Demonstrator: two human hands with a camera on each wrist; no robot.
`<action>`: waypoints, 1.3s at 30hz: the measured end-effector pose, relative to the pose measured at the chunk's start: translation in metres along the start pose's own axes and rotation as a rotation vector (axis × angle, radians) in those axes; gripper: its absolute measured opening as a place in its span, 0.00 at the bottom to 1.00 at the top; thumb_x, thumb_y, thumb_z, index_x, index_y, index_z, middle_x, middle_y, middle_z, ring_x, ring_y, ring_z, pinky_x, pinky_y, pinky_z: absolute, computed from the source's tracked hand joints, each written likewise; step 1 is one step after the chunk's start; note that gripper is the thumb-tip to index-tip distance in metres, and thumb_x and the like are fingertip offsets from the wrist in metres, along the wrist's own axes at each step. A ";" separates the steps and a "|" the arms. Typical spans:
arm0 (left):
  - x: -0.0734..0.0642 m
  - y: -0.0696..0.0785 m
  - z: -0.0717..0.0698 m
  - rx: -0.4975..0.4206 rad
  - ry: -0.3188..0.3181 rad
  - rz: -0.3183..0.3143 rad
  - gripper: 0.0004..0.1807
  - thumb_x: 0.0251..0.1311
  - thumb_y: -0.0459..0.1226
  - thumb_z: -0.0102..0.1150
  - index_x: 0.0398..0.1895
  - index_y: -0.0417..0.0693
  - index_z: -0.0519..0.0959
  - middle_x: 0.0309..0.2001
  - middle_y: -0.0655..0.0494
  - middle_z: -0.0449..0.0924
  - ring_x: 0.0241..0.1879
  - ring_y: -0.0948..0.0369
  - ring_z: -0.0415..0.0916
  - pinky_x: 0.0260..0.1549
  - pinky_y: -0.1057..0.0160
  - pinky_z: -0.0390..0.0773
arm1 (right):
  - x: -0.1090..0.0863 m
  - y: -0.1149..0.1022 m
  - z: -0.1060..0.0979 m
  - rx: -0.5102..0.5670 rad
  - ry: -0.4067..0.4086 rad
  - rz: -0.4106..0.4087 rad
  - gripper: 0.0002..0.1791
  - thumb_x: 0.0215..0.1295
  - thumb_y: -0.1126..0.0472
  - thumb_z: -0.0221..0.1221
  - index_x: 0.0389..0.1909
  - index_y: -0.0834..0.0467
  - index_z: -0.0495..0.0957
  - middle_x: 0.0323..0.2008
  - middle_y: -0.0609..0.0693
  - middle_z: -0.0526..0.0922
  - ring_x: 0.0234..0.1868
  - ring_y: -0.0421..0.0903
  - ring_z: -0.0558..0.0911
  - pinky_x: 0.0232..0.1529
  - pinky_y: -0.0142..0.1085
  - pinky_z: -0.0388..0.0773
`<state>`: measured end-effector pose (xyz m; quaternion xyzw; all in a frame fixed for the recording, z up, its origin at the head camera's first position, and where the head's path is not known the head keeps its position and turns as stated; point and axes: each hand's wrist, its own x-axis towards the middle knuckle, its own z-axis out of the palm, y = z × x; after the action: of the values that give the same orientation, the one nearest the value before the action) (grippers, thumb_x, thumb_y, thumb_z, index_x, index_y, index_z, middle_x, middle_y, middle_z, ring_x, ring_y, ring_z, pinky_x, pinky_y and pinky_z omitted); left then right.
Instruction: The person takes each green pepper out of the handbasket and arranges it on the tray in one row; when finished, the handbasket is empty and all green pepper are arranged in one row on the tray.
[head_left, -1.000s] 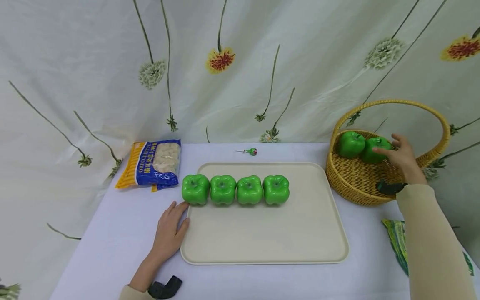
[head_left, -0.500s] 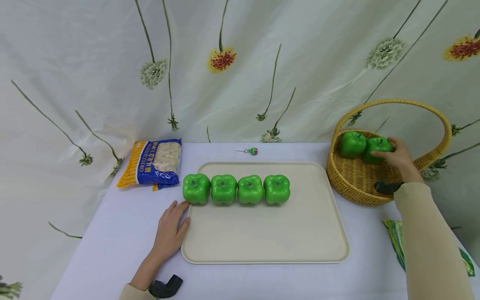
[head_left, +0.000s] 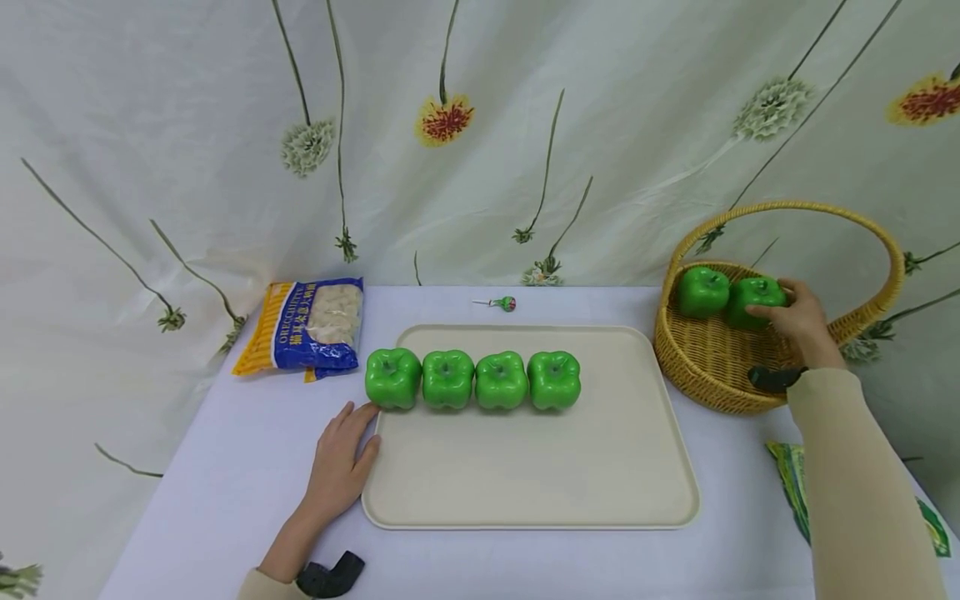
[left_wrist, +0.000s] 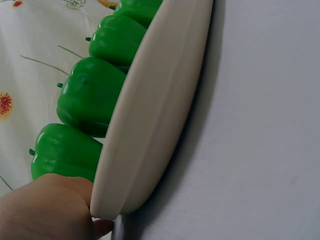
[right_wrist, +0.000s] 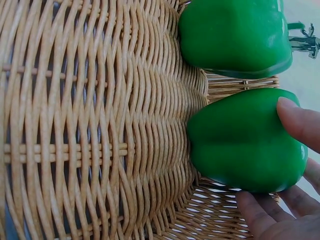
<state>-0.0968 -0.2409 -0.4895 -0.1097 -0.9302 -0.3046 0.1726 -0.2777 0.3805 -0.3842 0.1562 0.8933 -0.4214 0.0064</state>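
Observation:
In the head view, my right hand (head_left: pixel 807 323) reaches into a wicker basket (head_left: pixel 716 367) and holds the right one of two green bell peppers. The right wrist view shows the thumb on the upper side of this bell pepper (right_wrist: pixel 245 142) and the other fingers beneath it. The second bell pepper (right_wrist: pixel 235 35) lies beside it in the basket. My left hand (head_left: pixel 337 458) rests at the left edge of a beige tray (head_left: pixel 540 467), its fingers relaxed by the rim. Along the tray's far part stands a row of several green bell peppers (head_left: pixel 447 379).
A blue and yellow pasta bag (head_left: pixel 303 327) lies at the back left. Behind the tray is a small lollipop (head_left: pixel 498 303). A green packet (head_left: pixel 789 479) is partly hidden under the right sleeve. The basket's tall handle (head_left: pixel 795 204) arches over its opening.
My right hand's fingers have closed around the right bell pepper in the basket, after hovering half open beside it. The left hand and the row on the tray stay put.

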 end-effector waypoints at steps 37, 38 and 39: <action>-0.001 -0.003 0.002 0.008 0.015 0.013 0.24 0.61 0.27 0.52 0.63 0.31 0.70 0.61 0.34 0.73 0.66 0.32 0.59 0.64 0.31 0.56 | -0.043 -0.029 -0.008 0.073 0.183 -0.032 0.49 0.64 0.39 0.57 0.78 0.52 0.44 0.77 0.61 0.46 0.74 0.64 0.56 0.66 0.56 0.69; -0.001 -0.002 0.002 0.009 0.016 0.014 0.24 0.61 0.27 0.52 0.63 0.31 0.70 0.61 0.34 0.73 0.66 0.32 0.59 0.64 0.31 0.56 | -0.045 -0.029 -0.008 0.065 0.185 -0.034 0.49 0.63 0.38 0.57 0.78 0.51 0.44 0.77 0.60 0.47 0.74 0.64 0.57 0.65 0.55 0.70; 0.000 -0.002 0.002 0.008 0.016 0.015 0.24 0.61 0.27 0.53 0.63 0.31 0.70 0.61 0.34 0.73 0.66 0.32 0.59 0.64 0.31 0.56 | -0.048 -0.029 -0.009 0.063 0.184 -0.035 0.49 0.63 0.38 0.57 0.78 0.49 0.44 0.77 0.60 0.47 0.73 0.64 0.57 0.64 0.53 0.71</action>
<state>-0.0975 -0.2416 -0.4919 -0.1133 -0.9293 -0.3004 0.1827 -0.2396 0.3569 -0.3499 0.1788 0.8789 -0.4333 -0.0879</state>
